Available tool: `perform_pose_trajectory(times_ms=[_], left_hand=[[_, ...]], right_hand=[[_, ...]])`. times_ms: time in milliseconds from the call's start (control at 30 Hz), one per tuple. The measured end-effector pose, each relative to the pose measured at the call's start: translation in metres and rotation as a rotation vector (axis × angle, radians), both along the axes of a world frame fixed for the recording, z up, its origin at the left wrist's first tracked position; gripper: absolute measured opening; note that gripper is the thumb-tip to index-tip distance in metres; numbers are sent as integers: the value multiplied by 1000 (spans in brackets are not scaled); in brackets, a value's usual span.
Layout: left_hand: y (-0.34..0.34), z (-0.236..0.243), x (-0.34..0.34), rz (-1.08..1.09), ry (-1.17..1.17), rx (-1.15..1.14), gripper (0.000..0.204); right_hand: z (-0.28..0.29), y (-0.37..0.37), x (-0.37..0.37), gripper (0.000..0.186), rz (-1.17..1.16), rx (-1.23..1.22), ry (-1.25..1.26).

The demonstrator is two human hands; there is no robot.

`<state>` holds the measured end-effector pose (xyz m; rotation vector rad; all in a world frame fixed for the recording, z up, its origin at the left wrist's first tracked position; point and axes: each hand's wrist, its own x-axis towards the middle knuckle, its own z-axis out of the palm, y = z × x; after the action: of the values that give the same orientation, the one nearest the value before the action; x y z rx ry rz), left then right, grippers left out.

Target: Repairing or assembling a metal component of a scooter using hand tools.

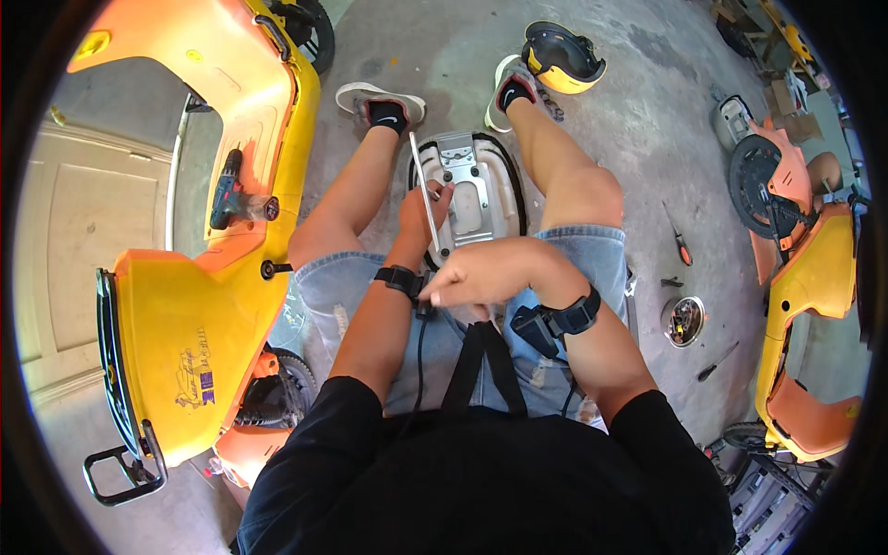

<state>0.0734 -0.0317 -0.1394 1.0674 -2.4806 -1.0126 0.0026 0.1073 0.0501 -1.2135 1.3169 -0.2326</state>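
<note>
Between my knees an upturned scooter seat lies on the floor, its pale underside ringed by a black edge. A silver metal bracket runs along its middle. My left hand is closed over the seat's left side, around a long thin silver rod that slants up past the fingers. Bent across in front of me, my right hand has curled fingers beside the left wrist's black strap. Whatever those fingers pinch is hidden. A black cable hangs from the left wrist.
On the left stands a yellow and orange scooter, with a cordless drill on its footboard. A helmet lies beyond my foot. To the right are a screwdriver, a bowl of small parts, another tool and a second scooter.
</note>
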Motion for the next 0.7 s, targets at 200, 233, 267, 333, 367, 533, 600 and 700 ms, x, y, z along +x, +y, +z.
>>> perform_pose_trajectory(times_ms=[200, 233, 267, 333, 367, 533, 600, 700], left_hand=[[3, 12, 4, -37, -34, 76, 33], [3, 11, 3, -46, -33, 18, 32], [4, 9, 1, -57, -31, -41, 32], [4, 7, 0, -35, -31, -47, 33], [4, 8, -1, -19, -46, -13, 33], [2, 7, 0, 69, -17, 54, 32], [8, 12, -3, 30, -104, 81, 32], [11, -3, 4, -153, -13, -129, 30]], right_hand=[[-31, -2, -20, 35, -585, -448, 191], [-35, -3, -25, 32, -659, -482, 480], [-41, -3, -24, 32, -657, -485, 480], [-48, 0, -16, 33, -313, -163, 276], [-28, 1, -1, 34, -273, -169, 165], [-33, -15, 21, 34, -221, -227, 191], [-36, -18, 21, 33, -224, -174, 118], [-46, -27, 43, 41, -366, -331, -93]])
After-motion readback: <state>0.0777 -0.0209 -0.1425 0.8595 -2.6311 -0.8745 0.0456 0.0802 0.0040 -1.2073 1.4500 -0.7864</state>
